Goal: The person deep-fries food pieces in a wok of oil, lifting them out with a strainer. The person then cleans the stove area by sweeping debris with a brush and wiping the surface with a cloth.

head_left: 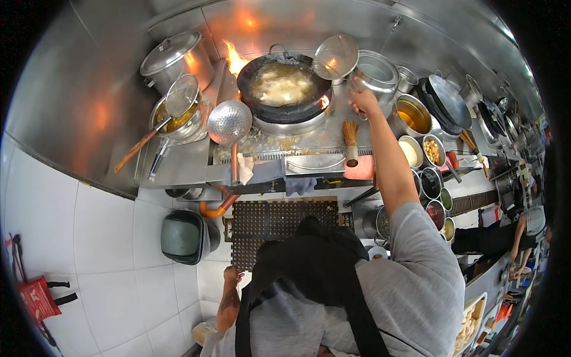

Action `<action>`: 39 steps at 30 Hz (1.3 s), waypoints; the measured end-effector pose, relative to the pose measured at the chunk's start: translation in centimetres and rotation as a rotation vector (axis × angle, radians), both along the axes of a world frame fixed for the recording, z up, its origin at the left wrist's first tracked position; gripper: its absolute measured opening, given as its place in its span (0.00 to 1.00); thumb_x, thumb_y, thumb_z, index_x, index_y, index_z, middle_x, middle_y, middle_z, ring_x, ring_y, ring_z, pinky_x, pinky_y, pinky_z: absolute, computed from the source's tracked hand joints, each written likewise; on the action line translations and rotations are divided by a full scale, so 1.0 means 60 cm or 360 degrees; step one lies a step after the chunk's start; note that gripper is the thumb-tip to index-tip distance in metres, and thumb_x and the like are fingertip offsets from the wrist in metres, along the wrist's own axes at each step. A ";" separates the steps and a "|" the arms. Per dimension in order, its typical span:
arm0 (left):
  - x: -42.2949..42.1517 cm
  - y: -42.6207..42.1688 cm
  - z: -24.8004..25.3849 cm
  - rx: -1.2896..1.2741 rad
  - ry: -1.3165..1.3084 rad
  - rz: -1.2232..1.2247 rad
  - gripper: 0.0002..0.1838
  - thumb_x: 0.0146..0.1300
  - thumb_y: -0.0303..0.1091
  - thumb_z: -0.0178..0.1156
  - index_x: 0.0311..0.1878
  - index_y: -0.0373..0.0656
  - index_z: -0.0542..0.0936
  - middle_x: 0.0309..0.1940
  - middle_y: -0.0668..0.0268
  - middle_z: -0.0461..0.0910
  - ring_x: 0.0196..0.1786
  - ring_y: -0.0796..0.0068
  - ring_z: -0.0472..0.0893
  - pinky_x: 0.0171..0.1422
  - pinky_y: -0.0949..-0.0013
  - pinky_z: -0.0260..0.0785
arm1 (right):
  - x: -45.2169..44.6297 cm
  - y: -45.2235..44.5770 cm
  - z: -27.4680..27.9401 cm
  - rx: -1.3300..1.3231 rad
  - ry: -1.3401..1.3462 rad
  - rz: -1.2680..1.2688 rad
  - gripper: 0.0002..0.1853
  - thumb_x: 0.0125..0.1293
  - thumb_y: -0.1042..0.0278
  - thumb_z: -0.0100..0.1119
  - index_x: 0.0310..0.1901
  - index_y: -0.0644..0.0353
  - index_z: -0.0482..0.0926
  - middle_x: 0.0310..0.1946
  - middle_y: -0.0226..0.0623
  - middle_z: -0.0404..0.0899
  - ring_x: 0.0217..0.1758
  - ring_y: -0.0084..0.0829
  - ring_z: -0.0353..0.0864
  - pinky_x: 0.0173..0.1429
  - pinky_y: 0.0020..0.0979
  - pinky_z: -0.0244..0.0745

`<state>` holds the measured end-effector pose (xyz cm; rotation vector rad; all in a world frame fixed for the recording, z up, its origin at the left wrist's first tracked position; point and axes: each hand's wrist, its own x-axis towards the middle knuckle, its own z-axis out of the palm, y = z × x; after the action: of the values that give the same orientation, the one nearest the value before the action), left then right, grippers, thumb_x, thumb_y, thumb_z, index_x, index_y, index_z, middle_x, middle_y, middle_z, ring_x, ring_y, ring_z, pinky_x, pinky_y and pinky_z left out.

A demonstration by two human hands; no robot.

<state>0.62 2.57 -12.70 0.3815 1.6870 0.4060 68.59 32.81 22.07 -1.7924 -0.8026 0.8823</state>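
My right hand [361,102] is closed round the handle of a round mesh strainer [336,56], which is over the right rim of a black wok [245,80]. Pale food [279,85] is in bubbling oil inside the wok. Flames [235,59] rise at the wok's left edge, and a small one shows at its right. Down by my side, above the floor, my left hand [233,275] has its fingers curled; whether they hold anything is too small to tell. A perforated ladle [229,122] rests left of the wok.
A lidded pot [178,59] and a strainer over a bowl [182,95] stand at left. A brush [351,140] lies by my right forearm. Several containers, one with orange liquid [413,116], line the right. Below are a bin [182,237] and mat [282,223]. Another person [532,223] works far right.
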 end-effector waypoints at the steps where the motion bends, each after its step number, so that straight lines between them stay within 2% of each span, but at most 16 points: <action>1: 0.005 -0.002 -0.006 -0.0009 -0.0007 -0.0007 0.13 0.64 0.42 0.49 0.44 0.43 0.73 0.28 0.59 0.78 0.23 0.67 0.79 0.18 0.70 0.62 | -0.004 -0.019 0.013 -0.0066 -0.0258 -0.0004 0.11 0.65 0.69 0.42 0.37 0.67 0.73 0.17 0.36 0.75 0.12 0.24 0.70 0.13 0.28 0.63; 3: 0.016 -0.013 -0.022 -0.0026 -0.0011 -0.0016 0.14 0.64 0.42 0.49 0.45 0.43 0.72 0.29 0.59 0.78 0.24 0.68 0.79 0.19 0.71 0.62 | -0.003 -0.023 0.023 -0.0136 -0.0512 -0.0008 0.11 0.64 0.70 0.41 0.37 0.67 0.73 0.18 0.36 0.75 0.12 0.24 0.70 0.13 0.28 0.63; 5: 0.020 -0.032 -0.048 -0.0022 -0.0001 -0.0038 0.14 0.65 0.43 0.48 0.45 0.44 0.72 0.30 0.59 0.78 0.24 0.68 0.79 0.19 0.71 0.62 | 0.014 -0.016 0.003 -0.0078 -0.0560 -0.0089 0.12 0.57 0.71 0.49 0.21 0.66 0.78 0.15 0.39 0.77 0.14 0.30 0.75 0.18 0.32 0.69; 8: 0.029 -0.038 -0.007 -0.0062 -0.0003 -0.0026 0.14 0.65 0.43 0.48 0.46 0.44 0.72 0.30 0.59 0.78 0.24 0.68 0.79 0.20 0.71 0.63 | 0.053 -0.008 -0.046 -0.0238 -0.0758 0.0057 0.12 0.60 0.74 0.41 0.36 0.66 0.77 0.21 0.42 0.78 0.17 0.34 0.76 0.20 0.35 0.71; 10: 0.042 -0.038 0.035 -0.0171 -0.0041 0.0032 0.14 0.64 0.43 0.50 0.46 0.45 0.72 0.31 0.58 0.78 0.24 0.67 0.78 0.20 0.70 0.64 | 0.064 -0.030 -0.110 0.0001 -0.1826 0.0014 0.12 0.58 0.74 0.43 0.34 0.68 0.78 0.29 0.51 0.80 0.33 0.47 0.81 0.37 0.42 0.76; 13: 0.035 -0.059 0.010 -0.0165 -0.0047 0.0054 0.15 0.64 0.43 0.50 0.48 0.46 0.71 0.29 0.58 0.78 0.23 0.67 0.78 0.19 0.70 0.64 | -0.055 -0.092 -0.039 -0.0487 -0.1323 -0.0135 0.13 0.56 0.72 0.46 0.39 0.69 0.77 0.39 0.59 0.77 0.47 0.55 0.77 0.51 0.46 0.72; 16: 0.009 -0.078 -0.054 -0.0102 -0.0057 0.0023 0.16 0.63 0.42 0.51 0.50 0.45 0.69 0.30 0.59 0.79 0.22 0.68 0.78 0.18 0.69 0.62 | -0.034 -0.113 -0.032 -0.0436 -0.1263 -0.0060 0.14 0.55 0.71 0.49 0.42 0.68 0.76 0.42 0.62 0.76 0.49 0.54 0.76 0.52 0.46 0.71; 23: 0.029 -0.069 0.009 -0.0035 -0.0031 0.0065 0.17 0.63 0.42 0.51 0.51 0.44 0.69 0.31 0.60 0.79 0.23 0.70 0.79 0.18 0.72 0.63 | 0.017 -0.022 0.032 -0.0217 -0.1444 0.0067 0.18 0.52 0.71 0.52 0.45 0.66 0.74 0.38 0.61 0.77 0.43 0.53 0.78 0.46 0.46 0.74; 26: 0.033 -0.081 0.008 0.0368 0.0098 -0.0365 0.17 0.63 0.42 0.51 0.51 0.43 0.69 0.31 0.60 0.80 0.23 0.71 0.79 0.18 0.73 0.63 | 0.043 0.075 0.007 -0.0069 -0.1857 0.0316 0.13 0.51 0.70 0.55 0.40 0.65 0.77 0.31 0.55 0.80 0.35 0.48 0.81 0.40 0.41 0.76; 28: 0.044 -0.090 0.019 0.0584 0.0194 -0.0505 0.18 0.63 0.42 0.51 0.51 0.42 0.69 0.31 0.60 0.80 0.23 0.72 0.79 0.18 0.73 0.64 | 0.039 0.118 0.008 -0.0405 -0.1584 0.0467 0.09 0.52 0.69 0.54 0.31 0.66 0.77 0.23 0.50 0.80 0.27 0.40 0.83 0.32 0.37 0.77; 30: 0.060 -0.103 0.037 0.0157 -0.0042 0.0082 0.19 0.63 0.43 0.51 0.53 0.42 0.69 0.32 0.60 0.80 0.24 0.72 0.79 0.19 0.73 0.64 | 0.037 0.131 -0.014 -0.0432 -0.1396 0.0697 0.11 0.57 0.66 0.52 0.29 0.67 0.77 0.19 0.45 0.78 0.21 0.38 0.79 0.26 0.37 0.74; 32: 0.082 -0.128 0.064 0.0042 0.0036 0.0270 0.20 0.63 0.41 0.51 0.56 0.42 0.68 0.33 0.61 0.80 0.24 0.74 0.78 0.19 0.72 0.65 | 0.032 0.135 -0.045 -0.0462 -0.1203 0.0910 0.15 0.62 0.63 0.49 0.27 0.68 0.77 0.14 0.40 0.76 0.16 0.35 0.76 0.20 0.38 0.71; 34: 0.072 -0.175 0.011 -0.0097 -0.0064 0.0358 0.16 0.63 0.42 0.51 0.50 0.43 0.72 0.30 0.63 0.80 0.24 0.76 0.77 0.20 0.71 0.65 | 0.023 0.126 -0.087 -0.0648 0.0349 0.0890 0.19 0.67 0.56 0.46 0.21 0.57 0.72 0.09 0.25 0.66 0.11 0.18 0.64 0.13 0.27 0.62; 36: 0.026 -0.220 -0.077 0.0183 0.0121 -0.0646 0.16 0.61 0.47 0.51 0.37 0.43 0.76 0.25 0.59 0.80 0.26 0.65 0.79 0.23 0.61 0.67 | 0.000 0.117 -0.109 -0.0662 0.0479 0.0810 0.16 0.68 0.60 0.45 0.21 0.51 0.68 0.11 0.19 0.63 0.11 0.12 0.59 0.12 0.19 0.58; 38: 0.032 -0.226 -0.047 0.0916 0.1188 -0.1953 0.19 0.58 0.51 0.52 0.32 0.42 0.76 0.24 0.56 0.79 0.27 0.58 0.79 0.26 0.56 0.69 | -0.041 0.077 -0.086 -0.0462 0.0952 0.0713 0.09 0.67 0.68 0.45 0.28 0.53 0.69 0.15 0.21 0.66 0.11 0.11 0.58 0.12 0.14 0.54; 39: 0.025 -0.226 -0.049 0.0834 0.1158 -0.1937 0.21 0.56 0.53 0.53 0.32 0.42 0.76 0.25 0.54 0.79 0.29 0.54 0.79 0.28 0.54 0.69 | -0.043 0.069 -0.092 -0.0368 0.1014 0.0773 0.03 0.66 0.72 0.46 0.34 0.55 0.69 0.19 0.23 0.68 0.12 0.10 0.58 0.12 0.13 0.53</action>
<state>2.09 -11.01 -15.65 1.9814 1.6409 -0.2663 65.99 36.96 16.53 -1.3725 -0.7334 1.8112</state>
